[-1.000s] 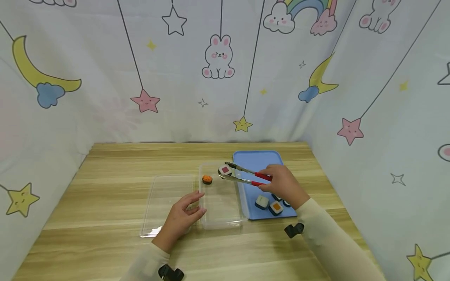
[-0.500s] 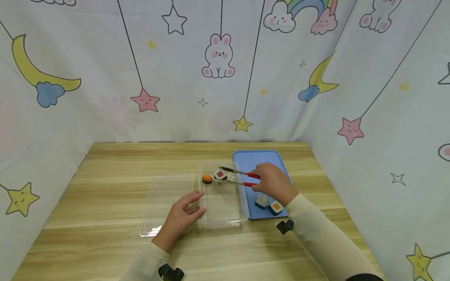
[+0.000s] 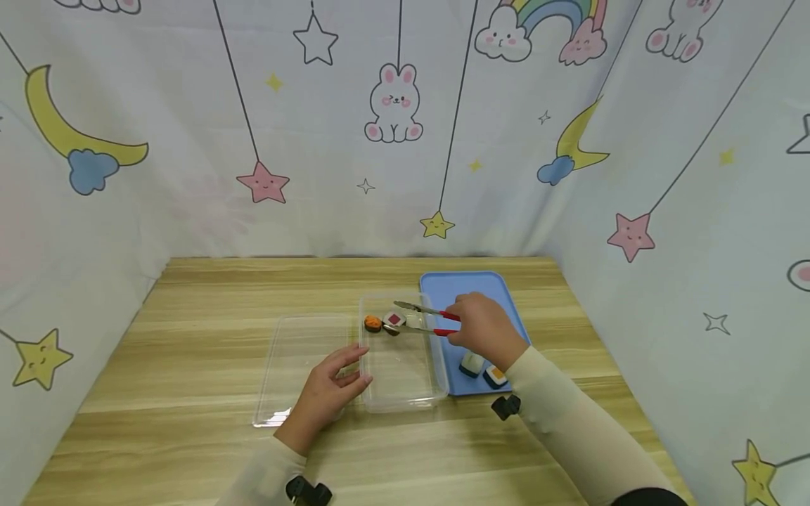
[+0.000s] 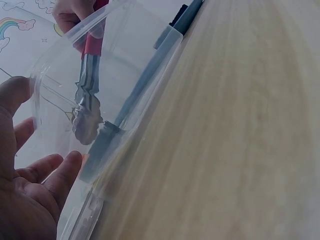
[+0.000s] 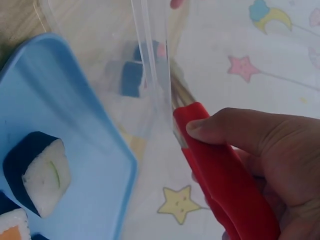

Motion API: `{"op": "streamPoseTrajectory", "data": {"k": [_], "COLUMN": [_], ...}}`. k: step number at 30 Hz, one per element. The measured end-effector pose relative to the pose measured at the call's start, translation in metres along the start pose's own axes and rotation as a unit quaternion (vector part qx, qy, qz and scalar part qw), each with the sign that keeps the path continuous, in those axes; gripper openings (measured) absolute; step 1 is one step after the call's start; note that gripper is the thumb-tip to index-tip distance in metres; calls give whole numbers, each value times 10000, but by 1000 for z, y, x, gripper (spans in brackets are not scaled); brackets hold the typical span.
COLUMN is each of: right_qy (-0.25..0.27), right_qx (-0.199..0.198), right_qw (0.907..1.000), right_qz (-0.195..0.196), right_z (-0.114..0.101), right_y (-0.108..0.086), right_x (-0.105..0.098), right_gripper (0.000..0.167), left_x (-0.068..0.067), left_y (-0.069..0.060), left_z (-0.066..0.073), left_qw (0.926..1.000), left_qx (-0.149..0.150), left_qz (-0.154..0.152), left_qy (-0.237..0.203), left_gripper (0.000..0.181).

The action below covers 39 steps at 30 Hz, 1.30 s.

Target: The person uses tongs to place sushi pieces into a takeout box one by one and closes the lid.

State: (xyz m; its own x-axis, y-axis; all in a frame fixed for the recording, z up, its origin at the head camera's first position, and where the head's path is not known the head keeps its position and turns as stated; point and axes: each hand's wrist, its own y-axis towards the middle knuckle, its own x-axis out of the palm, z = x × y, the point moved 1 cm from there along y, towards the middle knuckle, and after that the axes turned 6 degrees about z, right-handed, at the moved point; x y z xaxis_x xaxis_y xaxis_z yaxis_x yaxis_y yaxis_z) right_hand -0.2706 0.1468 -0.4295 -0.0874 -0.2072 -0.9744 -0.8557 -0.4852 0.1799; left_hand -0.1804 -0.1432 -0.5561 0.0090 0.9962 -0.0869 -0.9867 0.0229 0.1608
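My right hand [image 3: 486,327] grips red-handled metal tongs [image 3: 436,330] that reach into a clear plastic container [image 3: 405,403]. Between the tong tips is a sushi roll piece [image 3: 394,320] with a dark red centre. The upper tip looks slightly apart from it. Just left of this roll, inside the container, sits an orange-topped sushi piece [image 3: 373,323]. My left hand [image 3: 329,390] touches the container's left wall with its fingertips, its fingers loosely extended, as the left wrist view also shows. In the right wrist view, my thumb presses on the red handle [image 5: 220,175].
A blue tray [image 3: 458,281] stands against the container's right side. On it are a pale-topped sushi piece [image 3: 471,364] and an orange-centred roll [image 3: 496,377]; my right arm hides part of the tray. A clear lid [image 3: 304,351] lies left of the container, partly under my left hand.
My right hand has moved left with the tongs, carrying the red-centred roll left and down beside the orange-topped piece. The tong tips now look wider around it. My left hand stays put.
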Motion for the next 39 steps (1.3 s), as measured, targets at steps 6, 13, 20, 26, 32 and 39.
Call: {"op": "streamPoseTrajectory", "data": {"k": [6,13,20,26,32,39], "right_qy": [495,895,1029,821,784,874], "right_qx": [264,751,1276,1633,1953,2106], "right_qw": [9984,9920,9830,9814,9767,9736], "right_qz": [-11,487,831,593,420,115], "right_z": [12,43,91,123,135,137], "right_y": [-8,-35,-70,-106,-140,-162], "right_x": [-2,-12,-18,-23,-25,-25], "right_gripper": [34,48,49,50,50,51], "left_x": [0,1,1,1,1,1], "left_y": [0,1,1,0,1,1], "left_z": [-2,-2,2,0,-2,-3], "left_qw": [10000,10000,10000,10000,9999,10000], "left_qx": [-8,-20,-29,2,43,64], "left_qz": [20,16,44,10,6,-9], "left_qy": [-13,0,-4,75,97,22], "left_gripper": [52,52,52,52,52,52]}}
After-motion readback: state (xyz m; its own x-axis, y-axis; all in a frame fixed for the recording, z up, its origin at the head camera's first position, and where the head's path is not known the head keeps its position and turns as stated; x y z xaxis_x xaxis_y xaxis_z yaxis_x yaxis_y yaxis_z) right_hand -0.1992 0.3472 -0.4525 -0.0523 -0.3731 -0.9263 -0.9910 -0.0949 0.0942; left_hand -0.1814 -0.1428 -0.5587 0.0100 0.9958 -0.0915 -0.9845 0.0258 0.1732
